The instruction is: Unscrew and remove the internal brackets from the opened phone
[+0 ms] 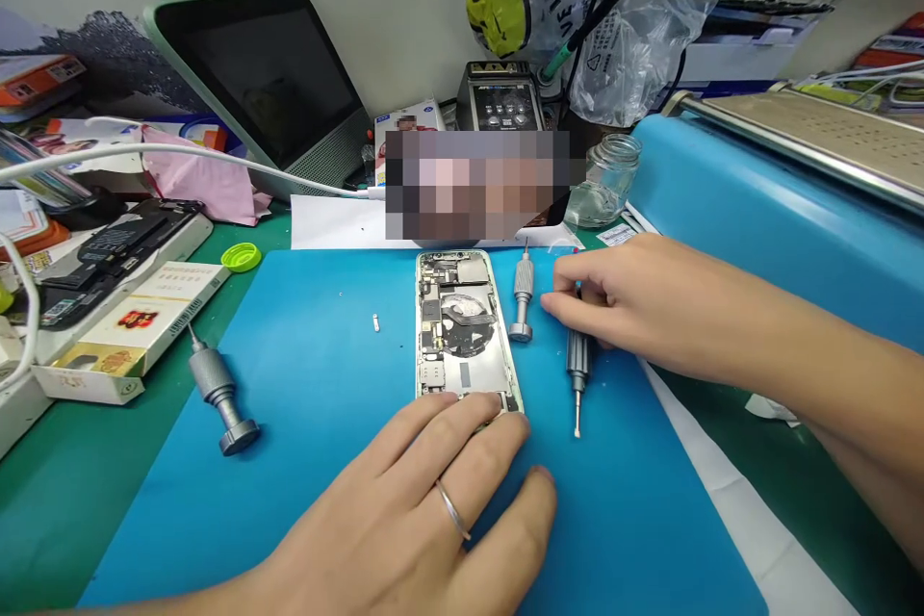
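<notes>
An opened smartphone (pixel 473 366) lies on the blue mat with its circuit board and inner parts exposed. My left hand (pixel 425 510), with a ring on one finger, rests its outstretched fingers over the phone's lower end and hides it. At the right of the phone, my right hand (pixel 613 298) is closed around the upper handle of a dark grey screwdriver (pixel 578 361), whose tip points toward me. A second screwdriver (pixel 523 298) stands between the phone and that hand. Left of the phone lies a tiny metal piece (pixel 376 322).
Another screwdriver (pixel 220 395) is on the mat's left side. Beyond it are a white-gold box (pixel 137 327), a green cap (pixel 241 257) and another opened phone (pixel 115 255). A glass jar (pixel 606 175), a tablet-like screen (pixel 260 67) and a blurred patch stand behind.
</notes>
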`<state>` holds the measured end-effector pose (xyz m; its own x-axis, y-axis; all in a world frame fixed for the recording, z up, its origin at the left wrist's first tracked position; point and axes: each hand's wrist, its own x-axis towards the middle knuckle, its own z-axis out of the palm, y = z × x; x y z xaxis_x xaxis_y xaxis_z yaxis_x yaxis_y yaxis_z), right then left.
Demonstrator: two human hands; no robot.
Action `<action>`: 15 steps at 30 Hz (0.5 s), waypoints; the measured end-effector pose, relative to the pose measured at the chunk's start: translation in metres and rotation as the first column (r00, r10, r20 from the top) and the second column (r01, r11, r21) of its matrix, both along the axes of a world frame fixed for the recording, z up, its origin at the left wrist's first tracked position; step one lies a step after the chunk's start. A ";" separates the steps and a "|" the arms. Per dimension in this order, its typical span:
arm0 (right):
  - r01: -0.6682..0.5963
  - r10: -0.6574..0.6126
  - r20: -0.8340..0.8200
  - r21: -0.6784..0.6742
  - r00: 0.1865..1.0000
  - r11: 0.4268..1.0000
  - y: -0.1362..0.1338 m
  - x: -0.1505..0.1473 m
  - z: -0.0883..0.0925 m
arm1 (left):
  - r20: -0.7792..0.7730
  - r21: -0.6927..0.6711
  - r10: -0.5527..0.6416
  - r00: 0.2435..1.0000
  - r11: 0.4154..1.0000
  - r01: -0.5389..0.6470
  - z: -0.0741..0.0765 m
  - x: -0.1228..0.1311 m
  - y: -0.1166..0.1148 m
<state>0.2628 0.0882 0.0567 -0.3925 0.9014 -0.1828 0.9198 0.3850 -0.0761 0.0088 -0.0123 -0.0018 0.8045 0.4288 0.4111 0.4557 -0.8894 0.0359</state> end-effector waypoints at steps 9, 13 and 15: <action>0.127 -0.127 0.003 -0.129 0.992 0.984 0.002 0.001 0.008 | -0.021 -0.048 -0.007 1.000 0.999 0.006 0.000 0.000 -0.002; 0.167 -0.173 -0.051 -0.111 0.984 0.980 -0.003 -0.001 0.008 | 0.004 -0.023 0.034 0.999 0.999 -0.034 -0.004 -0.001 -0.003; 0.143 -0.149 -0.067 -0.083 0.987 0.986 -0.007 0.000 0.007 | 0.013 0.016 0.046 0.999 0.999 -0.047 -0.003 0.000 -0.002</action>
